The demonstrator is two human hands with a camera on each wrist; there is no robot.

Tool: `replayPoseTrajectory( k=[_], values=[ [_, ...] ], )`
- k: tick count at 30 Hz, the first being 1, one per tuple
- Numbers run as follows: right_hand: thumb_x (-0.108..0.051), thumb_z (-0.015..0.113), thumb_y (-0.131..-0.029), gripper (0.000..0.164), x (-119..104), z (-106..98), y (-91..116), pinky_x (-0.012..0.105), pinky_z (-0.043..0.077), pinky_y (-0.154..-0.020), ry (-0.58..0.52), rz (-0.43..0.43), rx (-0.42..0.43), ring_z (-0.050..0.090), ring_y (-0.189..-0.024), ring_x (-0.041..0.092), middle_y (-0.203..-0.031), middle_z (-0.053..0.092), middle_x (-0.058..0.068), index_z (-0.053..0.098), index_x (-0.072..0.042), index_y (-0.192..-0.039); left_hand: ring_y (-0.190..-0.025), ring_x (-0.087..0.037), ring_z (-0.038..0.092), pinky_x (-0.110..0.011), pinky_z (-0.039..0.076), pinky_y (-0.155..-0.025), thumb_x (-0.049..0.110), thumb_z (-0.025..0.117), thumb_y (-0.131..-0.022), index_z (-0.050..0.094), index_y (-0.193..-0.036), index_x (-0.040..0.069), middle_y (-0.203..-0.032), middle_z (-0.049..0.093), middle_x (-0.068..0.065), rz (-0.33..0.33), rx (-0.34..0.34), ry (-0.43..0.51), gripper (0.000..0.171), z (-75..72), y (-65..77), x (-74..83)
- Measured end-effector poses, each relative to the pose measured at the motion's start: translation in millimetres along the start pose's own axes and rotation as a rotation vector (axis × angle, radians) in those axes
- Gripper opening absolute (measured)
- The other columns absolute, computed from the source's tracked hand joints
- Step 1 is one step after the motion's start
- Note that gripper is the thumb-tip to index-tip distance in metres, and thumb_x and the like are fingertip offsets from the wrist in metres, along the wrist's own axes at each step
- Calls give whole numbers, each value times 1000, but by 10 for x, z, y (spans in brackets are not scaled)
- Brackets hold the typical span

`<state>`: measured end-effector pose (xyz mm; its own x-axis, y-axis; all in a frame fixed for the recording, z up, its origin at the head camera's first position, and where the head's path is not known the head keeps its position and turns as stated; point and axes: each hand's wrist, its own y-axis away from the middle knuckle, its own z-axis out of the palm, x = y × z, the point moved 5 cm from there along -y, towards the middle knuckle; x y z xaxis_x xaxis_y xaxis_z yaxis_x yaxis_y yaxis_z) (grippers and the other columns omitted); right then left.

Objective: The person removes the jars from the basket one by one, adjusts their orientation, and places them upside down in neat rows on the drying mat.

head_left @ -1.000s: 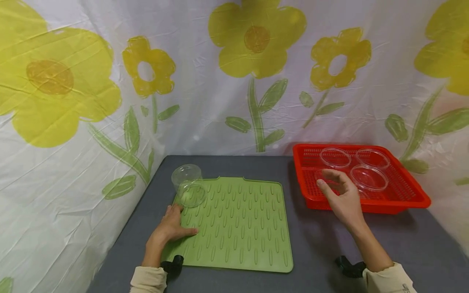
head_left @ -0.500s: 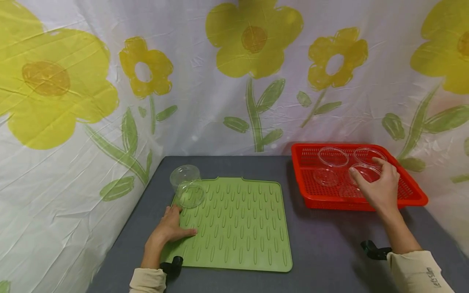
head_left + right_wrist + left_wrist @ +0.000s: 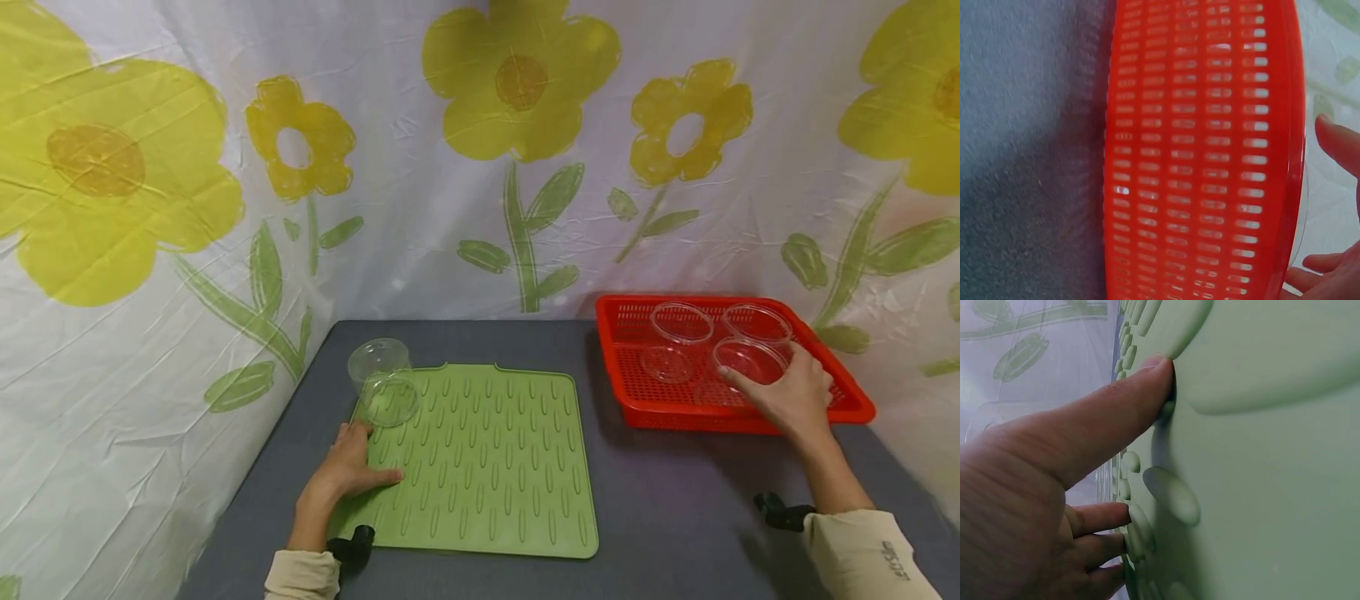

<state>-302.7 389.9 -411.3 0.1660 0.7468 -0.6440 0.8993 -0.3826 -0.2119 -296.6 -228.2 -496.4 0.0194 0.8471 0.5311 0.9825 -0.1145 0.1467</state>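
Observation:
In the head view my left hand (image 3: pixel 347 467) rests on the left edge of a green ridged mat (image 3: pixel 487 458), thumb out across it and the other fingers straight along the side. The left wrist view shows the thumb tip on the mat's surface. A clear round plastic tub (image 3: pixel 384 379) stands on the mat's back left corner, just beyond those fingers. At the right, my right hand (image 3: pixel 797 392) holds the front clear plastic tub (image 3: pixel 750 362) by its sides, thumb at the near left rim and fingers round the right. That tub is inside a red slotted basket (image 3: pixel 690 417).
Two more clear tubs, a back left tub (image 3: pixel 681 322) and a back right tub (image 3: pixel 757 321), sit in the basket. A grey tabletop (image 3: pixel 637 517) lies under everything. Behind hangs a white curtain (image 3: pixel 405 208) with yellow flowers.
My right hand has moved right and over the basket, then come down around the front tub. My left hand stays put on the mat. The view has shifted slightly.

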Motion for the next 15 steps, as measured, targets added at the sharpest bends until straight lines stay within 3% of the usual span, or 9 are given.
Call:
replayPoseTrajectory(
  k=[8, 15],
  values=[
    [-58, 68, -88, 115, 45, 19, -61, 80, 25, -100, 106, 37, -105, 25, -130, 67, -149, 24, 48, 12, 18, -154, -151, -58, 6, -72, 23, -117, 41, 88, -79, 33, -149, -15, -161, 15, -40, -13, -15, -3, 105, 14, 4, -14],
    [-60, 68, -88, 115, 49, 46, -112, 79, 29, -98, 152, 37, -131, 28, -127, 68, -145, 27, 49, 15, 20, -151, -151, -57, 6, -72, 23, -117, 41, 88, -78, 33, -150, -14, -162, 15, -38, -18, -11, 2, 106, 11, 10, -26]
  ],
)
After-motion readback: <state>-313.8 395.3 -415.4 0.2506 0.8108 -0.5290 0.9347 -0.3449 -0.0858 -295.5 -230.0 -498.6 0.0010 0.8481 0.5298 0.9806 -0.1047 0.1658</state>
